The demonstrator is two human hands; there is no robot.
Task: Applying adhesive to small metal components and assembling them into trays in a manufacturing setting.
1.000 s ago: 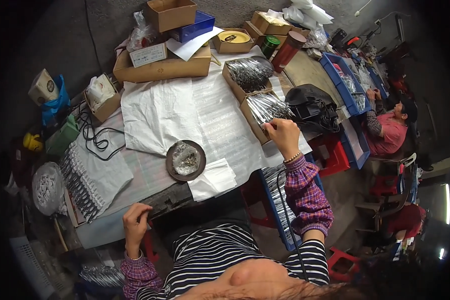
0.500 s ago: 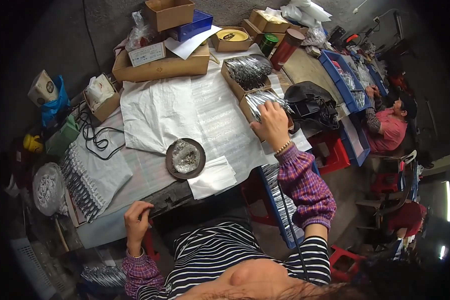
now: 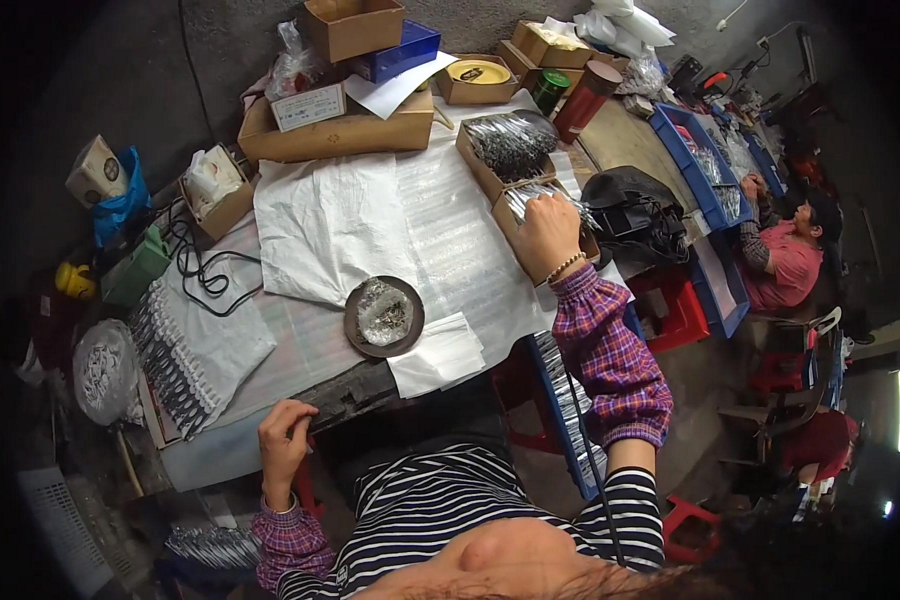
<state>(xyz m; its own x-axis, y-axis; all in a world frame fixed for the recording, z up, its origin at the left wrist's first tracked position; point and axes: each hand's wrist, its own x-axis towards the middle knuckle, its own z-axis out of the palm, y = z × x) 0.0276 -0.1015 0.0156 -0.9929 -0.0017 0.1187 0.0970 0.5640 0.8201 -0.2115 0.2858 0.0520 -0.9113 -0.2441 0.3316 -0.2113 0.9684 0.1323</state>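
Because boxed close by, probably easily reached.
Holding right hand [image 3: 551, 238] over silver pieces [image 3: 523, 195] in cardboard box [image 3: 502, 218], cannot tell if gripping; holding left hand [image 3: 286, 434], half-curled, seemingly empty, beside counter [image 3: 358, 393] edge.

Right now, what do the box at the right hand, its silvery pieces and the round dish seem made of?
Box: probably cardboard, matte brown, thin flat walls.
Silvery pieces: likely metal, shiny, from bright glints.
Round dish: dull dark brown; smooth rim suggests plastic or metal.
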